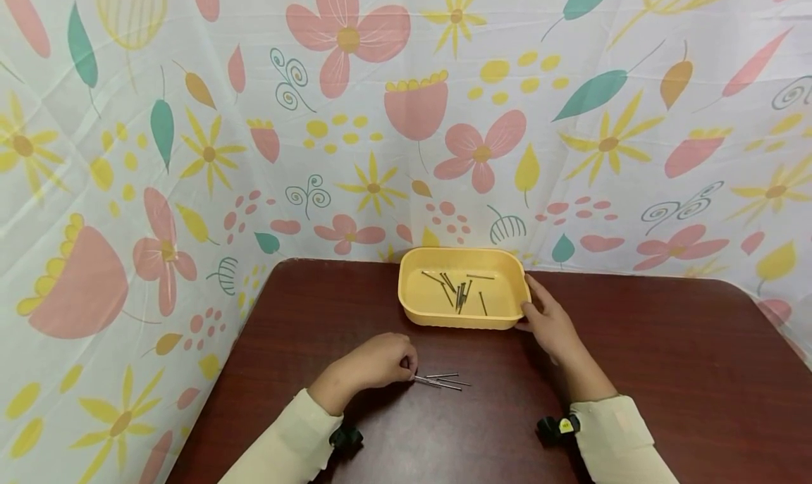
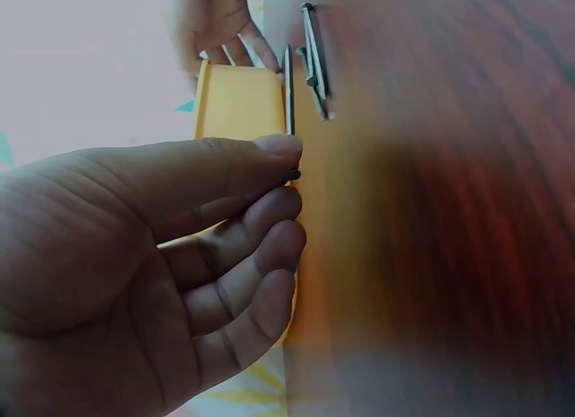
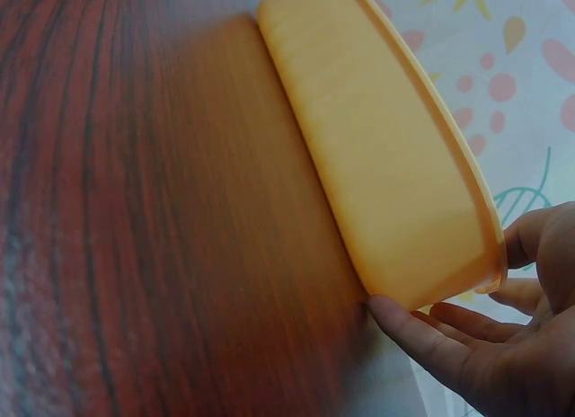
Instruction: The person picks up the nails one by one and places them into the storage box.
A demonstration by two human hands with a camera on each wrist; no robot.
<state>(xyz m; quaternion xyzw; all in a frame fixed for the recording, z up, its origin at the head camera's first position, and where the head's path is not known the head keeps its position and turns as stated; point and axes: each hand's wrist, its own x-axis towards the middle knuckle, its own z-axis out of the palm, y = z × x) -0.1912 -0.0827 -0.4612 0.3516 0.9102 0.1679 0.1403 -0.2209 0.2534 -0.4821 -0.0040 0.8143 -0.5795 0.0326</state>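
Observation:
My left hand [image 1: 378,361] is low over the table, pinching a metal nail [image 2: 289,89] between thumb and forefinger. The nail's head pokes out below the thumb in the left wrist view, and the other fingers are bent. Several loose nails [image 1: 449,384] lie on the table right by these fingertips. A yellow plastic tray [image 1: 457,321] stands farther back, with several nails [image 1: 462,294] scattered on its floor. At the tray's right end, my right hand [image 1: 553,329] rests its spread fingers against the rim and side; a fingertip touches the lower corner in the right wrist view.
The dark red-brown wooden table [image 1: 666,350] ends at a floral cloth [image 1: 355,153], which hangs behind and along the left. The tray sits close to that back edge. Black wrist devices [image 1: 558,428] are strapped at both light sleeves [image 1: 612,431].

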